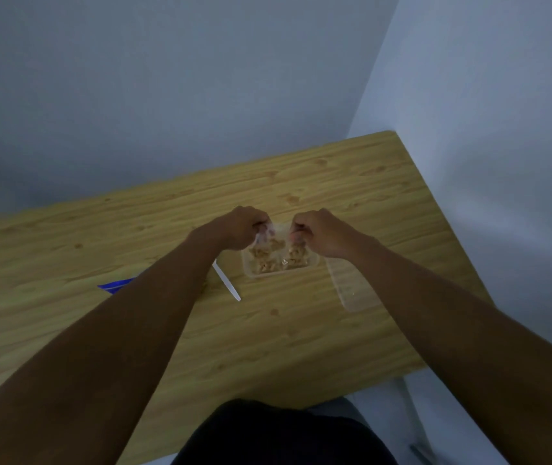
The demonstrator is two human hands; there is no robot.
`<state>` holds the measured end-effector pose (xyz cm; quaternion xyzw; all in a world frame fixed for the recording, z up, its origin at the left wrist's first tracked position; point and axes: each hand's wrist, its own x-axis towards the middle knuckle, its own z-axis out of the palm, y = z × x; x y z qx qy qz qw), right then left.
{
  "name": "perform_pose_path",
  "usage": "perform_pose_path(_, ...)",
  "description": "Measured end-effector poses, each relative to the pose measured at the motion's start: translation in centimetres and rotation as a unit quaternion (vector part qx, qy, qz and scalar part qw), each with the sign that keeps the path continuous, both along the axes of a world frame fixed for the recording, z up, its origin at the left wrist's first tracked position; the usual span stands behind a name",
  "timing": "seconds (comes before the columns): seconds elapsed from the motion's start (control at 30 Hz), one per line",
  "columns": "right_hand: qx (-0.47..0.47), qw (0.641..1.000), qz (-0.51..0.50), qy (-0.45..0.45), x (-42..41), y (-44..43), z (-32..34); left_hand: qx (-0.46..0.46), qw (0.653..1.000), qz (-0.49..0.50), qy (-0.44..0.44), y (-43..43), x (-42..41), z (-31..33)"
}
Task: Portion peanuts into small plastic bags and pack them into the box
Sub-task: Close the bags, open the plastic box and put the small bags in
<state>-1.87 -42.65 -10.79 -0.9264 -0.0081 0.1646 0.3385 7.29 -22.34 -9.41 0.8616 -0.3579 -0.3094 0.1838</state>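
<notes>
A small clear plastic bag (279,233) with peanuts in it hangs between my two hands, just above a clear plastic box (313,261) on the wooden table. My left hand (239,229) pinches the bag's left top edge and my right hand (321,234) pinches its right top edge. Peanuts (269,261) lie in the box under the bag; some look bagged, but I cannot tell how many bags there are. The bag's lower part blends with the box contents.
The box's clear lid (352,290) lies on the table to the right of the box. A white plastic utensil (227,285) lies left of the box. A blue packet (115,286) pokes out from under my left forearm. Walls bound the table (301,330) at back and right.
</notes>
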Motion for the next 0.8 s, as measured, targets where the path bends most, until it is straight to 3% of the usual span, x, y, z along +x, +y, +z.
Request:
perform_pose_path(0.3,-0.046,0.996,0.042,0.06,1.5,0.6,-3.6,0.083,0.996,0.0,0.045,-1.5,0.5,-4.2)
perform_pose_path(0.4,-0.043,0.999,0.008,0.016,1.2,0.6,-4.9,0.067,0.997,0.021,0.03,-1.6,0.4,-4.8)
perform_pose_path(0.5,-0.087,0.991,0.007,-0.096,0.7,0.5,-5.5,0.025,0.997,0.067,0.0,-1.2,0.2,-5.7)
perform_pose_path(0.57,-0.126,0.979,0.012,-0.161,0.1,0.5,-5.8,0.023,0.995,0.088,-0.046,-1.2,-0.4,-5.8)
perform_pose_path(0.67,-0.131,0.966,-0.011,-0.222,-1.2,0.8,-6.2,0.037,0.98,0.063,-0.187,-1.0,-1.9,-5.4)
perform_pose_path(0.8,-0.139,0.962,0.014,-0.235,-3.3,1.9,-7.7,0.006,0.96,0.058,-0.274,-0.1,-4.0,-6.2)
